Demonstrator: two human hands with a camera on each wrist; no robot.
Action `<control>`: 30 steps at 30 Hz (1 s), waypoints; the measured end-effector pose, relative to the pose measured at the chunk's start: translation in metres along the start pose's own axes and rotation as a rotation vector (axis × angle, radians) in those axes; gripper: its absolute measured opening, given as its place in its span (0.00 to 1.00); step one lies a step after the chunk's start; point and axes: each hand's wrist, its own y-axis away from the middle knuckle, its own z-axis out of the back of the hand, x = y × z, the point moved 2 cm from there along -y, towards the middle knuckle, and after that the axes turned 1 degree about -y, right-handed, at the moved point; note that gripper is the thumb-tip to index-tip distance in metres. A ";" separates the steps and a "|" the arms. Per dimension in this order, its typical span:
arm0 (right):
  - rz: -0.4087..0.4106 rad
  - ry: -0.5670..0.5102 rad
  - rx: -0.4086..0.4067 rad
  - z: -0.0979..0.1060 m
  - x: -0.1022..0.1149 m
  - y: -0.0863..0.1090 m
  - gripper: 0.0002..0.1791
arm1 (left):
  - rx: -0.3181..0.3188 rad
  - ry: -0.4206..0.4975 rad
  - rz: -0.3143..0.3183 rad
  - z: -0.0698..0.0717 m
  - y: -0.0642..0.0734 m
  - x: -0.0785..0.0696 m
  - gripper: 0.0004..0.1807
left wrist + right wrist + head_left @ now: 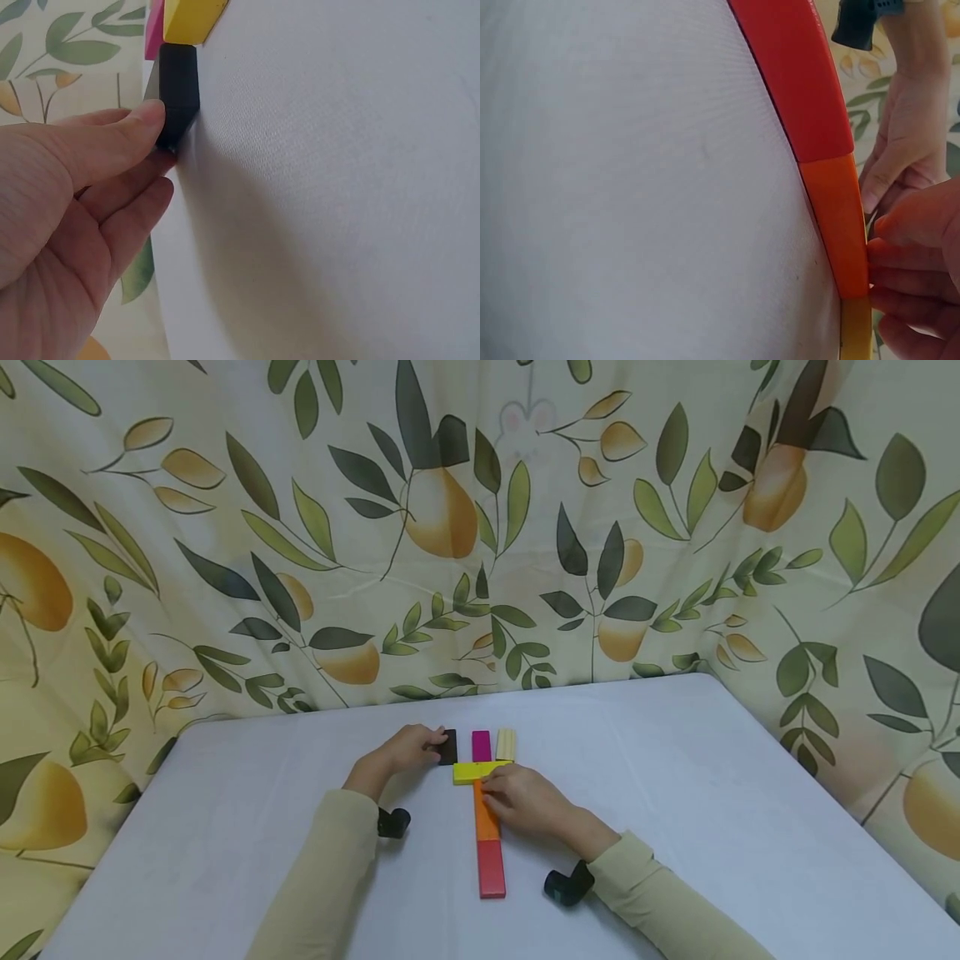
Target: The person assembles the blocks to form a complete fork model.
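Observation:
Between the thumb and fingers of my left hand is a black block, pinched near the left end of a yellow block. The left wrist view shows the thumb on the black block's side. Fingertips of my right hand touch the stem near where an orange block meets the yellow crosspiece. Below the orange block, end to end, lies a red block. Beyond the yellow block stand a magenta block and a cream ridged block, side by side.
A white-covered table carries the blocks. Behind it hangs a curtain printed with fruit and leaves. Black wrist devices sit at both cuffs.

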 end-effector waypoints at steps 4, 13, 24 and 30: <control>-0.004 0.002 0.001 -0.001 0.000 -0.001 0.14 | 0.004 0.003 0.002 0.000 -0.001 0.001 0.24; -0.004 -0.010 0.001 -0.002 -0.001 -0.001 0.14 | 0.024 -0.040 -0.004 -0.001 -0.006 0.000 0.24; -0.010 -0.010 0.004 0.000 0.000 -0.001 0.14 | 0.014 -0.040 0.011 -0.004 -0.007 -0.004 0.24; 0.001 0.007 0.011 0.001 0.000 -0.001 0.14 | 0.012 -0.046 0.010 -0.004 -0.007 -0.007 0.24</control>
